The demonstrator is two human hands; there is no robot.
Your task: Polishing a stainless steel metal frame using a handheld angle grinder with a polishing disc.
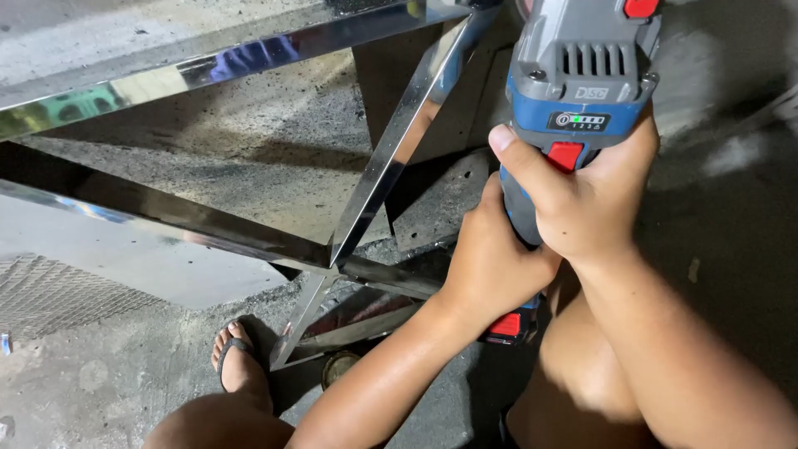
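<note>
A blue and grey cordless power tool [582, 75] with a battery pack and red buttons is held upright at the upper right. My right hand [582, 195] wraps its handle just under the battery, thumb by a red button. My left hand [490, 262] grips the tool's body lower down, where a red part [507, 324] shows. The tool's working end is hidden behind my hands. To the left stands a frame of shiny steel tubes [382, 166] crossing at a joint [332, 262].
My foot in a sandal [237, 362] rests on the rough concrete floor [100, 382] beside the frame's lower bar. A metal mesh sheet [50, 291] lies at the left. A small round object [337, 366] sits under the frame. My bare knees fill the bottom edge.
</note>
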